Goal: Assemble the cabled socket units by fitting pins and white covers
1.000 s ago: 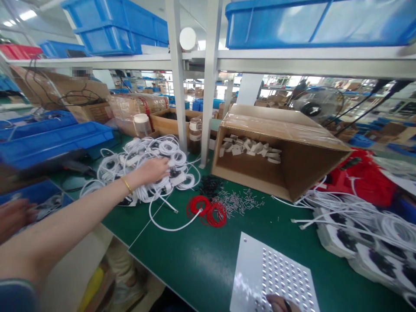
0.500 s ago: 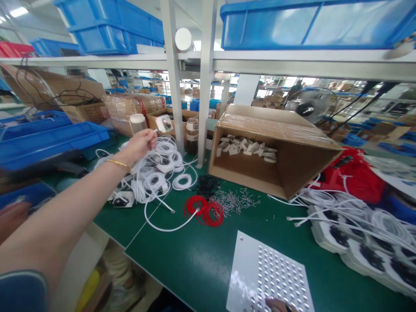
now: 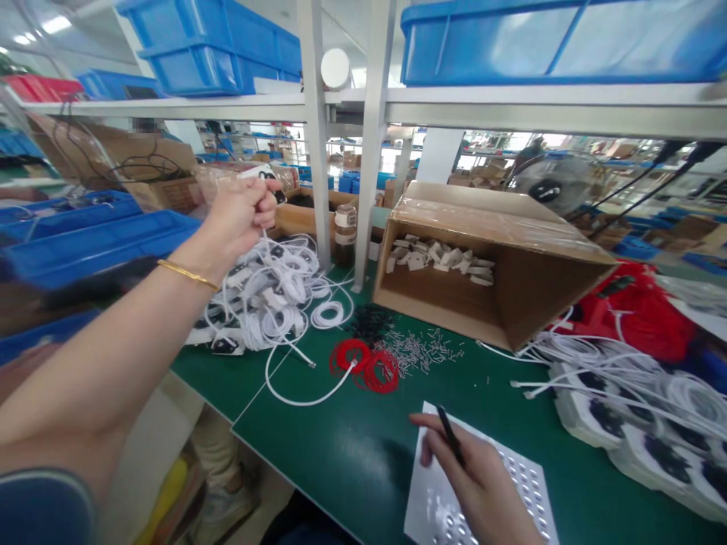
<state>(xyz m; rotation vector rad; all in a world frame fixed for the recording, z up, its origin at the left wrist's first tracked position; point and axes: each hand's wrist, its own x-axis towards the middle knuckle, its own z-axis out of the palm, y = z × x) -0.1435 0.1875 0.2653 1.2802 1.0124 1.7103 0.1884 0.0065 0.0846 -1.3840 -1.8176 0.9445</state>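
While my left hand [image 3: 243, 213] is raised, a long blue plastic bin [image 3: 96, 246] sits on its left, and a thin gold-coloured bangle [image 3: 187, 274] circles the wrist behind it. The fingers are clenched around a small white piece with black parts [image 3: 255, 173], which shows only at the top of my fist; I can't tell whether I'm gripping its cable as well. Below that hand and to its right lies a tangled heap of coiled white cables [image 3: 278, 295] on the green bench [image 3: 329, 454]. Further right of it, beside the metal uprights, stands a brown, clear-sided jar [image 3: 344, 236]. Ahead and to the left of my right hand [image 3: 474, 477] are coils of thin red wire [image 3: 363, 367], with scattered small silver pins [image 3: 423, 352] just past them. My right hand grasps a slim black pen-like tool [image 3: 450, 435], poised over a white plate with rows of round holes [image 3: 425, 492]. Well beyond it, a brown cardboard box [image 3: 482, 212] lies on its side, with white pieces inside. To its right, white housings with black centres [image 3: 641, 454] lie under white cables.
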